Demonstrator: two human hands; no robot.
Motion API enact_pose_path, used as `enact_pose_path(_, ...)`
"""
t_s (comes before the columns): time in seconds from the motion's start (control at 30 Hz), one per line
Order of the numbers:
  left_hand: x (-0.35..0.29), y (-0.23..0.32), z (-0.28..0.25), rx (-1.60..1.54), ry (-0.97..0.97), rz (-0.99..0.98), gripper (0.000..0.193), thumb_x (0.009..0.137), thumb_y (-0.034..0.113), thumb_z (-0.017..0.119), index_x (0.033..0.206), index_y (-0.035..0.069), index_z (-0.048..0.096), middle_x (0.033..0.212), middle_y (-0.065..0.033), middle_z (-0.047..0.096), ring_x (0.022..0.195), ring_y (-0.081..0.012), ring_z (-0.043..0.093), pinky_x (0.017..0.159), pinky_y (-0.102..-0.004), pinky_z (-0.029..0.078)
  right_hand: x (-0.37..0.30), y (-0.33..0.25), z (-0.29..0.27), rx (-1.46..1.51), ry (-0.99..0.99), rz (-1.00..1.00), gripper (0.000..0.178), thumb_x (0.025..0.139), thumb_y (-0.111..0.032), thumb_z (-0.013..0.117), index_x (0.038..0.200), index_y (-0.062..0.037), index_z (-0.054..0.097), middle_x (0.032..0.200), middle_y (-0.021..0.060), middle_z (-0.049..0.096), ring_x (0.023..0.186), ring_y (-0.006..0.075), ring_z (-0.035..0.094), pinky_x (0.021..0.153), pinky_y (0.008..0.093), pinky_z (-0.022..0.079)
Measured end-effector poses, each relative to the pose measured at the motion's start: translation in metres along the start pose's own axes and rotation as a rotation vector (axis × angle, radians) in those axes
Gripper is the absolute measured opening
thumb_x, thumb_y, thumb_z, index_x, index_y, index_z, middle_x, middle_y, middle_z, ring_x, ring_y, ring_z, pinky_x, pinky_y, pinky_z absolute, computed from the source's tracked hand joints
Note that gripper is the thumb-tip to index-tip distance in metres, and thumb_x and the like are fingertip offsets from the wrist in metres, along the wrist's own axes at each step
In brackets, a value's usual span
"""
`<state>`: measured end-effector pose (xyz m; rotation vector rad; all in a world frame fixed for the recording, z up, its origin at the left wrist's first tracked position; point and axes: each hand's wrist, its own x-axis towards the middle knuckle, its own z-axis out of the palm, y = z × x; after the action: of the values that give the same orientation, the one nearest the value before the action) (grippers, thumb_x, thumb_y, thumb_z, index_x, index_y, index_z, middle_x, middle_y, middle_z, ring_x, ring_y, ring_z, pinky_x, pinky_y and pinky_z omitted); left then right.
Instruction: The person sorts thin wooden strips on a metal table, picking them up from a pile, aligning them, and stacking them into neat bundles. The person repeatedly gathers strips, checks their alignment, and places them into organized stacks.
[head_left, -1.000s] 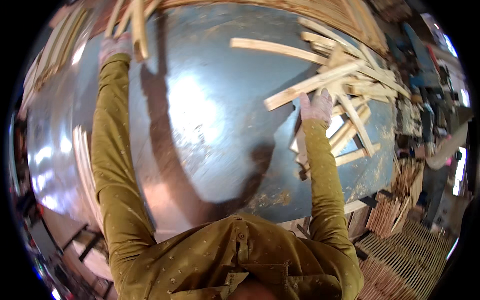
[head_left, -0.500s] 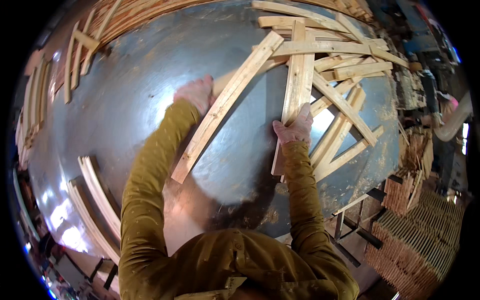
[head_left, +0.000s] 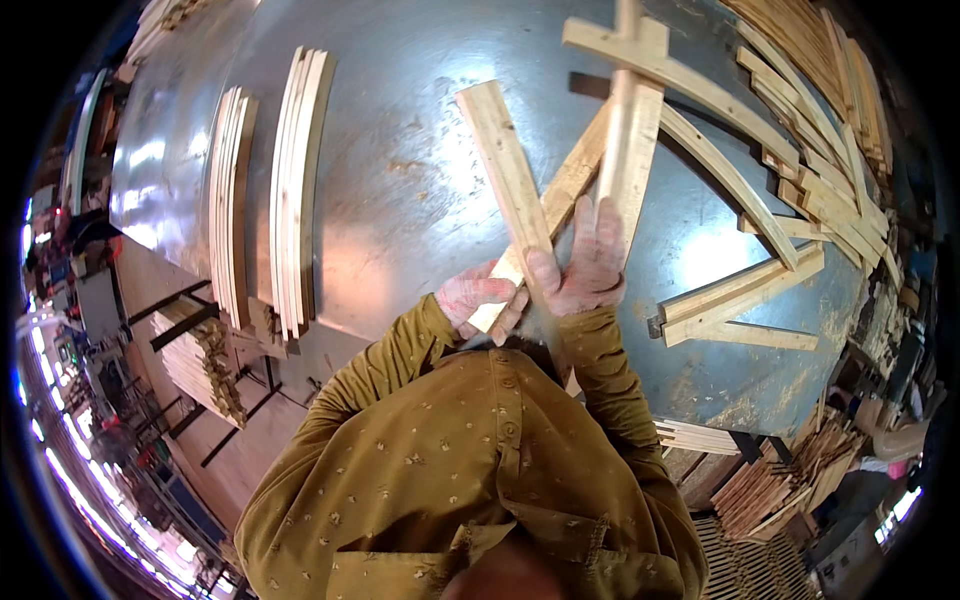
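Observation:
My left hand [head_left: 478,300] is closed around the near end of a pale wooden slat [head_left: 575,178], which slants away to the upper right. Across that slat lies a second wooden slat [head_left: 500,165], its lower part blurred between my hands. My right hand [head_left: 585,265] has its fingers stretched out and its thumb against this second slat's edge. Its fingertips lie beside or over an upright, partly blurred slat [head_left: 628,150]; whether they touch it I cannot tell. A crosswise slat [head_left: 690,80] passes near the upright one's top.
On the metal table [head_left: 390,180], two neat rows of slats, an inner row [head_left: 300,190] and an outer row [head_left: 230,200], stand to the left. Loose slats [head_left: 740,300] and a heap of slats [head_left: 830,200] lie right. Stacked wood [head_left: 775,490] sits beyond the near right edge.
My left hand has drawn in close to my body and now grips a slat's end. The right hand has let its slat go. The view has turned, and slats have shifted.

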<state>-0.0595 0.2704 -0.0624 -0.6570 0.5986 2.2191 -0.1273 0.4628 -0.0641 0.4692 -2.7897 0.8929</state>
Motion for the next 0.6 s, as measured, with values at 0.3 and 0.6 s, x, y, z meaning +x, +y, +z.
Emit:
enact_pose_path(0.3, -0.119, 0.038, -0.024, 0.4, 0.249, 0.249, 0.066, 0.086, 0.022, 0.069, 0.139, -0.005, 0.041, 0.087, -0.0105, 0.061, 0.055, -0.0193, 0.059, 0.045, -0.0298, 0.052, -0.002, 0.041, 0.083, -0.55, -0.266, -0.016, 0.077, 0.094, -0.062, 0.043, 0.155, -0.0181, 0.028, 0.158, 0.0245, 0.024, 0.145, 0.0457, 0.024, 0.119, 0.0593, 0.011)
enact_pose_path(0.6, -0.156, 0.026, -0.066, 0.029, 0.264, 0.551, 0.048, 0.091, 0.035, 0.069, 0.124, 0.004, 0.054, 0.084, -0.0076, 0.063, 0.058, -0.0173, 0.062, 0.045, -0.0295, 0.053, 0.037, -0.135, 0.069, 0.323, -0.743, 0.097, 0.089, 0.083, -0.039, 0.07, 0.152, -0.0057, 0.026, 0.139, 0.0281, 0.049, 0.132, 0.0399, 0.047, 0.109, 0.0397, 0.039)
